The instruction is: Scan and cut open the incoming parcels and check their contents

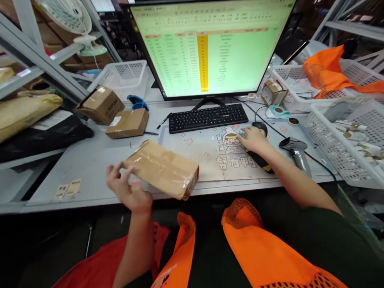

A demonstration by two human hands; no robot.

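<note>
A brown cardboard box point(163, 166), sealed with clear tape, lies at a slant near the front edge of the desk. My left hand point(130, 186) is at its left end, fingers spread and bent, with a fingertip by the box's corner. On the printed desk mat, my right hand point(253, 140) is closed over a long black-and-yellow tool point(264, 163); my palm and fingers hide much of it, so its exact kind is unclear. A black mouse point(260, 127) sits just beyond that hand.
A keyboard point(208, 118) lies below a large monitor point(210, 52) showing a spreadsheet. Two small boxes point(102, 105) point(129, 123) stand at the left. To the right are a barcode scanner point(295, 152), a tape roll point(278, 111) and white plastic baskets point(339, 148).
</note>
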